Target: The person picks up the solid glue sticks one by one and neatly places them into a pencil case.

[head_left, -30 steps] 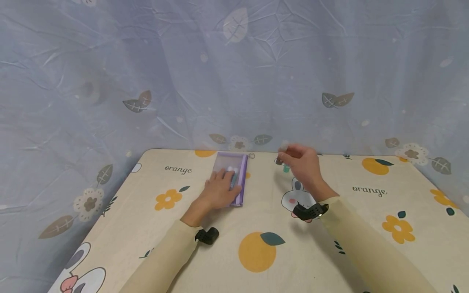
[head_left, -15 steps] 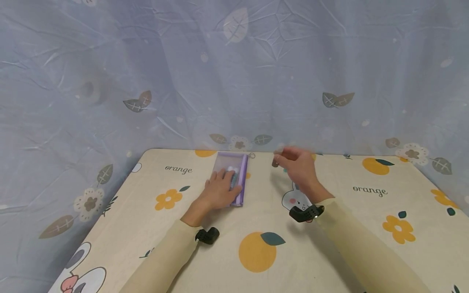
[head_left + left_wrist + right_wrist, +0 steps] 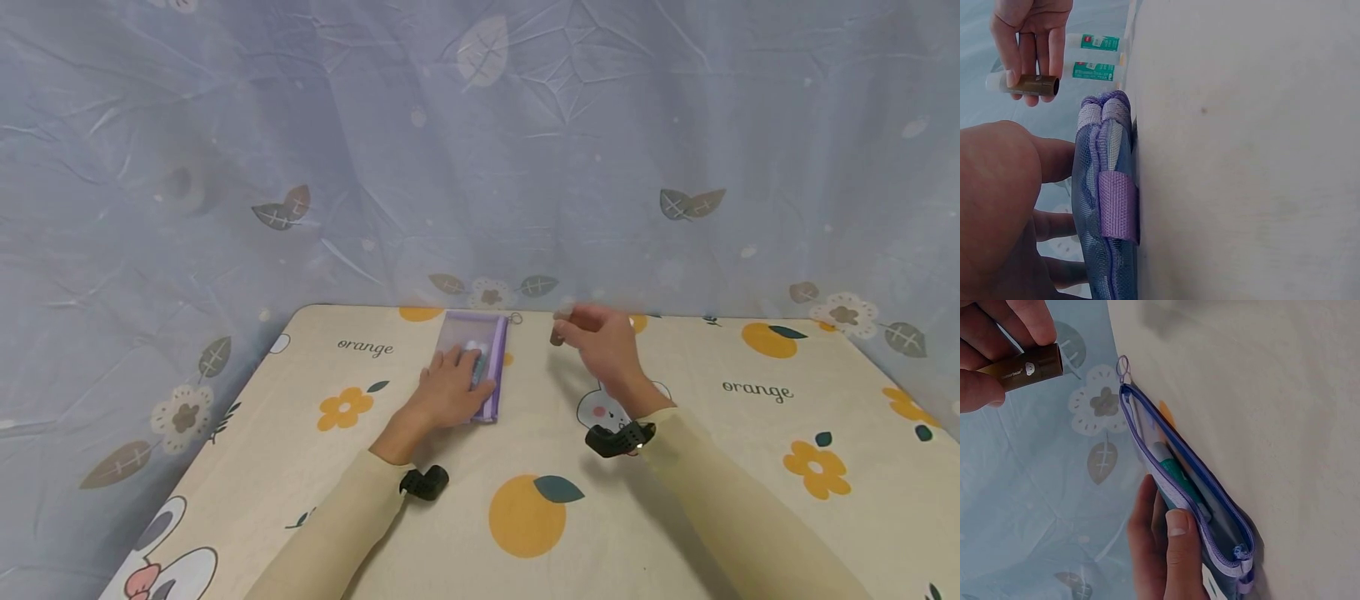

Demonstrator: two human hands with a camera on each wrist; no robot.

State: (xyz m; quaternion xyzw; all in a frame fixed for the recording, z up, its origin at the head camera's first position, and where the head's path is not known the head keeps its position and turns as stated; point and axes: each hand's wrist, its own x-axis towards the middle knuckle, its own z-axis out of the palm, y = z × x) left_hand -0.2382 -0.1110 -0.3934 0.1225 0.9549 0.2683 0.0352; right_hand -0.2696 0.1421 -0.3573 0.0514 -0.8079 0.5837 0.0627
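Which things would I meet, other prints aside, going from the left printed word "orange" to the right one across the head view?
Left word "orange" → purple pouch → small ring → brown tube → right hand → right word "orange". The left hand overlaps the pouch, so I leave it out.

Purple-edged pouch [image 3: 468,330], brown tube [image 3: 1032,369], green-labelled tubes [image 3: 1094,71], cream tablecloth [image 3: 450,533] with orange floral prints

Tube [image 3: 1174,472] in pouch [image 3: 460,327] on table [image 3: 600,500]
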